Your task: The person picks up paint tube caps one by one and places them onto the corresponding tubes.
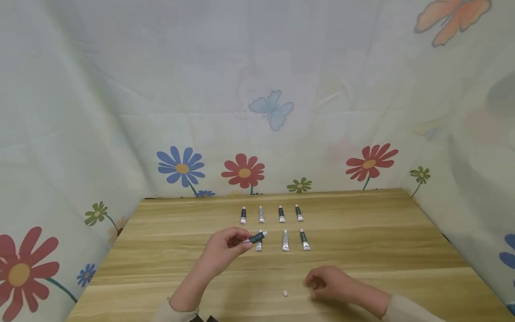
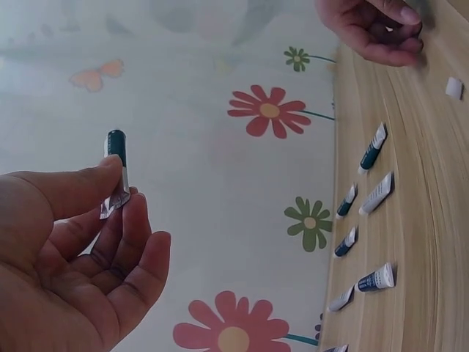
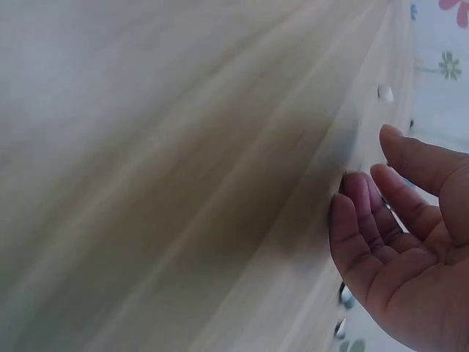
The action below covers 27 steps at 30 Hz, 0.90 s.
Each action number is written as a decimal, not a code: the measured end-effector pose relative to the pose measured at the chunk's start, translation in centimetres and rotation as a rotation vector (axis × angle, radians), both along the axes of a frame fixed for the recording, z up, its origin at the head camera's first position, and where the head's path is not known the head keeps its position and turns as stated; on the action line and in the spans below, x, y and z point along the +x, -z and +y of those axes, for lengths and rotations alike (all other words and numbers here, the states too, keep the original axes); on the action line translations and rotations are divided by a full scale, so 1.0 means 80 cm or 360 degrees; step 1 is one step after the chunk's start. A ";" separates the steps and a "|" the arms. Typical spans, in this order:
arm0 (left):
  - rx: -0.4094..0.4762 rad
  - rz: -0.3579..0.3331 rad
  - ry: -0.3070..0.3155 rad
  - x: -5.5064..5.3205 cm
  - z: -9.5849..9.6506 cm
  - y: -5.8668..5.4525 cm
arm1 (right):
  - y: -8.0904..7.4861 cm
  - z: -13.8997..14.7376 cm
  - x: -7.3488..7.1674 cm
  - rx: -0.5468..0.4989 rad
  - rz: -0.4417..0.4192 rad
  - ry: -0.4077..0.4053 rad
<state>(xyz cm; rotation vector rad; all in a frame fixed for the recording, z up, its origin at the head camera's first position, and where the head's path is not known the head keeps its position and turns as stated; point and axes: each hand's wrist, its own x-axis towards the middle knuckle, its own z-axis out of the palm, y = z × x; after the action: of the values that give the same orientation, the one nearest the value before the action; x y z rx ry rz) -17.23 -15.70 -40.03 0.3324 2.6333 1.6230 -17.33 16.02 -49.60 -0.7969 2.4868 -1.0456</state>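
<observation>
My left hand (image 1: 225,250) pinches a small paint tube (image 1: 256,237) with a dark green label, raised above the table. In the left wrist view the thumb and fingers grip this tube (image 2: 117,158) near its flat crimped end. Below it in the head view, another tube (image 1: 259,246) is partly covered by the held one. My right hand (image 1: 327,284) is low over the front of the table, fingers loosely curled around nothing. Just left of it lies a small whitish piece (image 1: 285,293), also visible as a white block (image 2: 454,88) in the left wrist view.
Toward the back of the wooden table (image 1: 181,223) lie two rows of paint tubes. The back row includes a dark blue tube (image 1: 243,215) and a grey tube (image 1: 261,214); the front row ends with a green tube (image 1: 304,239). A flowered cloth (image 1: 201,112) hangs around the table.
</observation>
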 end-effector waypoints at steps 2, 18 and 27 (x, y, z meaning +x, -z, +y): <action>0.0008 -0.0003 0.0010 -0.001 0.001 -0.001 | -0.001 -0.013 -0.001 0.0012 0.0019 -0.0024; 0.0030 0.0021 0.0008 -0.003 0.000 -0.007 | 0.001 -0.114 0.038 0.0106 0.0105 -0.0708; 0.0035 -0.0027 -0.0032 -0.003 0.002 -0.001 | -0.008 -0.113 0.023 0.0108 0.0026 -0.0390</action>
<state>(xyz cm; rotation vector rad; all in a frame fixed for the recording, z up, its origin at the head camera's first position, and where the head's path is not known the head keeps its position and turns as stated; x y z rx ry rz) -17.49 -15.56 -39.92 0.2928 2.6169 1.6537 -15.47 6.98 -48.96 -1.0601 2.3491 -0.8678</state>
